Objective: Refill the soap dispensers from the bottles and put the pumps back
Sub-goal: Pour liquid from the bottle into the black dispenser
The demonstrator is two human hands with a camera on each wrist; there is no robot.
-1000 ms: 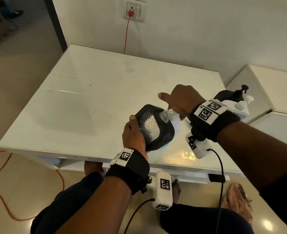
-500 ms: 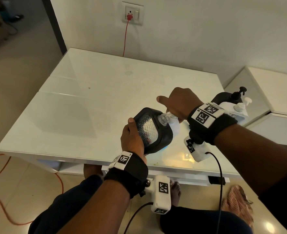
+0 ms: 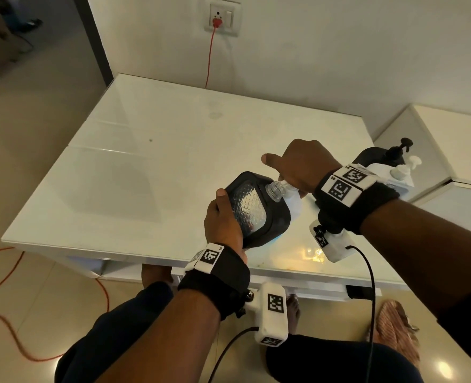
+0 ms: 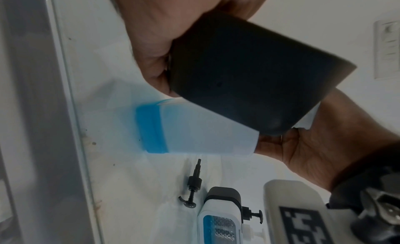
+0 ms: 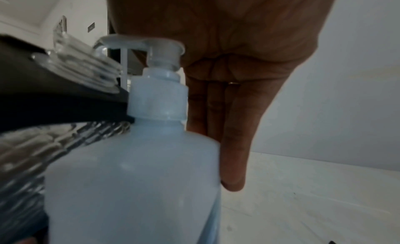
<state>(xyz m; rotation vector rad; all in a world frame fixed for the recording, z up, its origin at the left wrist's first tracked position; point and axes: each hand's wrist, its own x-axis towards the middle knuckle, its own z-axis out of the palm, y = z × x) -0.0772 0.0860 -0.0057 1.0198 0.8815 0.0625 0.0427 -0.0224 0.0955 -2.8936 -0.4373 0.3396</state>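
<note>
2 dispensers (image 3: pixel 259 205); 2 bottles (image 5: pixel 134 187); 1 loose pump (image 4: pixel 192 187)

Both forearms are bare, each wearing a wide black fabric wrist strap (image 3: pixel 215 280) topped with white square-coded marker tags (image 3: pixel 345 183). A white boxy camera module (image 3: pixel 273 313) with a black code marker hangs under each wrist, trailing a thin black cable (image 3: pixel 371 286). Dark navy trousers (image 3: pixel 112 341) cover the legs, and the feet are bare.

Tilted dispenser (image 3: pixel 256 208) left of bottle (image 3: pixel 293 201), above table (image 3: pixel 145 172) front edge.
</note>
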